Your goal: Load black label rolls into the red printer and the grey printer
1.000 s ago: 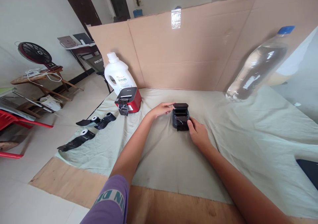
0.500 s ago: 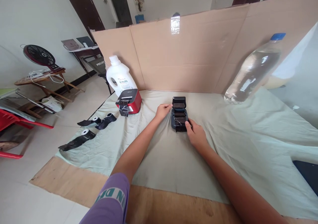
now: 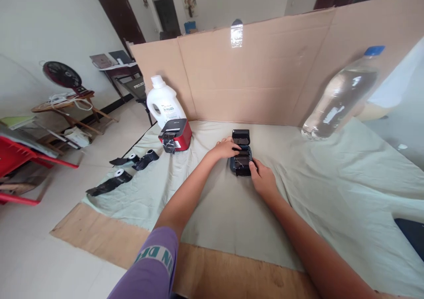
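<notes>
Small black device [image 3: 241,157] sits mid-cloth, lid [image 3: 240,137] up at its 12 o'clock. Right hand [image 3: 265,178] holds its 4 o'clock edge; left hand [image 3: 225,149] reaches fingers over the opening from 10 o'clock, can't tell if pinching anything. Risks, my guess: lid falling shut could nip those fingers; slack right hold could let the body skid on the wrinkled pale-green cloth [image 3: 212,215]; a careless tug could crease the shiny dark strip [image 3: 243,168]. Bare wood board [image 3: 225,272] at 6 o'clock. Around the device: red-and-black box [image 3: 175,135] and white jug [image 3: 167,107] at 10, dark rolls [image 3: 145,160] at 9, clear bottle [image 3: 341,100] at 2, cardboard [image 3: 251,82] at 12. Room: fan [image 3: 62,73] at 10, red chair [image 3: 20,162] at 9.
</notes>
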Motion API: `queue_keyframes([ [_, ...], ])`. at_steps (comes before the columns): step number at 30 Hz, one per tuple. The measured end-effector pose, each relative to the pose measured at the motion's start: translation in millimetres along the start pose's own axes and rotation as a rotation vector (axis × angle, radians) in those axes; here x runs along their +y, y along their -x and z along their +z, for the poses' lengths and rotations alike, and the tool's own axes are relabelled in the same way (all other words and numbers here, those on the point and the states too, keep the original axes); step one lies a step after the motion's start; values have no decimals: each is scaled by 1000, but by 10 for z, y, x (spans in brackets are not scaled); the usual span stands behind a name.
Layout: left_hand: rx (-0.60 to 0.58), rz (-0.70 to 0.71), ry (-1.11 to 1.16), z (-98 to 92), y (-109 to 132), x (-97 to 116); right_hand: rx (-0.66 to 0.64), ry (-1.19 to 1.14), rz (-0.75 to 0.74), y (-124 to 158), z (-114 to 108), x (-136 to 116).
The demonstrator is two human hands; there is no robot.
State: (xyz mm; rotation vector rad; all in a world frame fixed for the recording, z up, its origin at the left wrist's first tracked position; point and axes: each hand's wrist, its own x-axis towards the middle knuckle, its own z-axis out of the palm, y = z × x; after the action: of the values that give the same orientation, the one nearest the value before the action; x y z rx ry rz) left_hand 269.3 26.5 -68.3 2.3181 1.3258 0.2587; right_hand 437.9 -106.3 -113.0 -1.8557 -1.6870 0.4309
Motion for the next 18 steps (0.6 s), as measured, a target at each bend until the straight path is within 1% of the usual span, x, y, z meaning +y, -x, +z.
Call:
queue_keyframes([
  [5,-108,-30,-102,-157,-162,229,23,-47,-24,-45,33,85],
  [7,-114,1,-204,-177,-209,335,32,-86,-43,-63,44,111],
  [9,-86,65,-344,-189,-205,431,56,-154,-60,-75,46,136],
  [11,-26,138,-471,-223,-144,497,75,-238,-55,-81,38,160],
  [13,57,178,-498,-291,-27,517,74,-309,-22,-81,22,182],
  [15,177,164,-395,-377,148,474,67,-354,8,-76,2,196],
  [17,313,86,-210,-449,393,351,69,-377,24,-69,-15,199],
  [18,379,34,-114,-472,546,256,71,-392,27,-67,-20,197],
])
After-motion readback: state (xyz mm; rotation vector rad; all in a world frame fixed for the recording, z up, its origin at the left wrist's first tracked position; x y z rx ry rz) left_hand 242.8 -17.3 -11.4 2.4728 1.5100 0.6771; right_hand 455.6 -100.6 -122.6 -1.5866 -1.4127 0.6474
